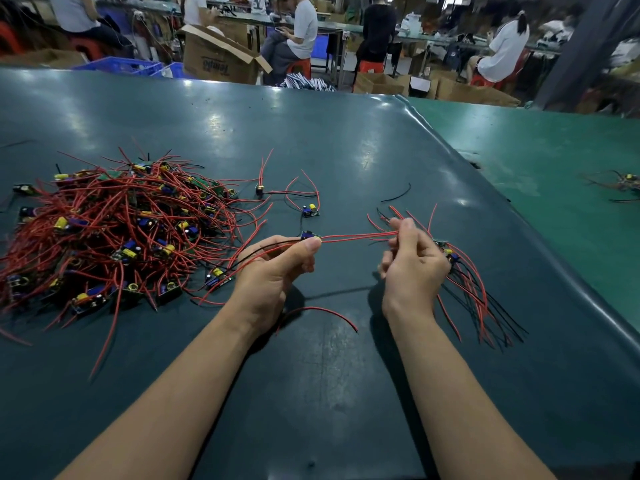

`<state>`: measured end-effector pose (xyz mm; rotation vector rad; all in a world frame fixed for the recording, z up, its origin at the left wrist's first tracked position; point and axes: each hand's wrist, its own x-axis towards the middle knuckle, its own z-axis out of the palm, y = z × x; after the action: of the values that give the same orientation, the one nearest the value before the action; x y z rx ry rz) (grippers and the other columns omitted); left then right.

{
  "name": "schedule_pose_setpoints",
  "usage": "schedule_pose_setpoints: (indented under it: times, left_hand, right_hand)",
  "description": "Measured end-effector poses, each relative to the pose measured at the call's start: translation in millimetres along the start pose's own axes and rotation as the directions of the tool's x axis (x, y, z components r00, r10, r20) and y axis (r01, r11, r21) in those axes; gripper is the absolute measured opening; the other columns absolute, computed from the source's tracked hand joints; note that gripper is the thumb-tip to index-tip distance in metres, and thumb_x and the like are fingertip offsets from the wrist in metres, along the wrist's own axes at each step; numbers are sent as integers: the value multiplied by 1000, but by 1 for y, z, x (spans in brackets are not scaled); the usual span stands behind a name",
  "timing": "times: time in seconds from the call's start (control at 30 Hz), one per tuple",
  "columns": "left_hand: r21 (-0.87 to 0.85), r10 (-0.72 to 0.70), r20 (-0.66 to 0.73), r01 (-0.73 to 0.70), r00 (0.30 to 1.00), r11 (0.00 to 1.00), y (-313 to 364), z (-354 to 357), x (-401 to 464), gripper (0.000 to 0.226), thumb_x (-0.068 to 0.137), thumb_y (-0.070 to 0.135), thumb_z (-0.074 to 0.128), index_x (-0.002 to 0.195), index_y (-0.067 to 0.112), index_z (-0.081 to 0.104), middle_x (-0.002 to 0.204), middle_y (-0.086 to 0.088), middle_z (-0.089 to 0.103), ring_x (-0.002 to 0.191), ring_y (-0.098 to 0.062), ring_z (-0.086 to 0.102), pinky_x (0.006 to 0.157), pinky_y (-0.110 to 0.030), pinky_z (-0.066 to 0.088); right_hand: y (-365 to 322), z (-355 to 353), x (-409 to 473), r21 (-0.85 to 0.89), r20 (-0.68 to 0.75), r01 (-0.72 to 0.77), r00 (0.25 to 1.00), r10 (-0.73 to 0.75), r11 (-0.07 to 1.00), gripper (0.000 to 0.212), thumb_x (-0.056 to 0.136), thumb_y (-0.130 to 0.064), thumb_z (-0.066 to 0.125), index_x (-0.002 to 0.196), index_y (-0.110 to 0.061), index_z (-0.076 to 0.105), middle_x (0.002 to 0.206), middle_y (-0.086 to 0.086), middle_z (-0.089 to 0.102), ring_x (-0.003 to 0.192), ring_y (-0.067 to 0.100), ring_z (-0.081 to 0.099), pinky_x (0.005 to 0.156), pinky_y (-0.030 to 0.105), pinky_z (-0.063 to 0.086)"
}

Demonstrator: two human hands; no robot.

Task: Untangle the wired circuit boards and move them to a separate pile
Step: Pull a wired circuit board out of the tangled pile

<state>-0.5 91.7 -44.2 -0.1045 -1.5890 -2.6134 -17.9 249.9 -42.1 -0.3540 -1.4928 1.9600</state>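
Left hand (273, 271) fingers pinch circuit board (309, 236); right hand (412, 261) fingers grip its red wires (356, 236), plus board bundle (450, 252).

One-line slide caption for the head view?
Left hand pinches a board; right hand holds its red wires, tangled pile on the left.

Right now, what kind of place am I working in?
Probably an electronics assembly workshop: a tangled pile of wired circuit boards on a green work table, open cardboard boxes, and seated workers at benches behind.
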Motion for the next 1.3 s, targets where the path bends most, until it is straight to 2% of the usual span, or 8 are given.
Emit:
schedule_pose_setpoints:
  times: [0.2, 0.4, 0.53, 0.83, 0.97, 1.07, 1.2, 1.3]
  left_hand:
    - [-48, -67, -36, 65, 997, 997, 1, -5, 0, 12, 63, 16, 76, 63, 12, 65, 56, -1, 57, 52, -11, 54, 57, -20, 50]
    - [-168, -178, -72, 164, 981, 972, 8, -4, 3, 5, 65, 18, 74, 62, 14, 72, 63, 3, 64, 54, -6, 58, 57, -17, 52]
    - [-364, -242, -94, 192, 966, 911, 13, -5, 6, 12, 70, 21, 70, 60, 17, 75, 67, 4, 69, 53, -2, 60, 56, -15, 53]
    - [-403, -114, -152, 44, 982, 914, 12, -10, 11, 19, 70, 10, 69, 88, 9, 64, 70, -1, 70, 63, -9, 68, 65, -19, 57]
    - [-318, -34, -144, -14, 989, 948, 7, -5, 12, 24, 69, 5, 69, 92, 7, 60, 71, -3, 70, 64, -12, 68, 66, -22, 57]
    - [-219, -61, -3, 59, 998, 974, 4, -4, 6, 18, 67, 11, 74, 82, 8, 65, 64, -7, 63, 51, -17, 60, 48, -26, 51]
    - [-84, -123, 154, 137, 980, 987, 1, 0, 4, 8, 73, 16, 71, 66, 15, 69, 56, -3, 54, 47, -14, 51, 48, -21, 41]
    - [-72, -219, 140, 231, 966, 970, 5, -1, 6, 20, 75, 17, 71, 57, 20, 62, 54, 6, 53, 47, -4, 44, 44, -15, 29]
  right_hand:
    - [10, -1, -1, -485, 94, 583, 776, -623, 653, 19, 92, 0, 60, 105, 6, 73, 73, 15, 63, 65, 14, 53, 71, 9, 37]
    - [-5, 0, -4, -44, 195, -96, 975, 103, 994, 25, 91, -30, 67, 108, -12, 69, 79, 5, 66, 44, 12, 51, 41, 21, 46]
    - [-5, -1, -25, -239, 622, -370, 652, 434, 898, 52, 68, -41, 76, 107, -9, 69, 69, 5, 66, 39, 9, 48, 35, 18, 39]
    - [-1, -4, -11, -128, 233, 138, 967, -105, 982, 45, 96, -18, 62, 132, -40, 48, 91, -8, 68, 58, 14, 66, 45, 28, 49]
    - [8, 1, -30, -321, 546, 236, 838, -25, 917, 31, 91, -44, 63, 83, -15, 71, 55, -4, 60, 45, 9, 50, 44, 26, 42]
    - [7, 10, -38, -323, 745, 113, 643, 179, 940, 48, 83, -46, 56, 115, -12, 69, 71, -11, 64, 52, 3, 53, 53, 19, 46]
    - [9, 3, -31, -202, 726, 267, 686, -39, 942, 30, 92, -17, 63, 115, -1, 69, 112, -14, 69, 93, -2, 62, 81, 14, 48]
    - [7, 6, -37, -134, 679, 379, 708, -193, 916, 38, 84, -12, 73, 121, -5, 67, 103, 5, 73, 60, 8, 48, 56, 20, 42]
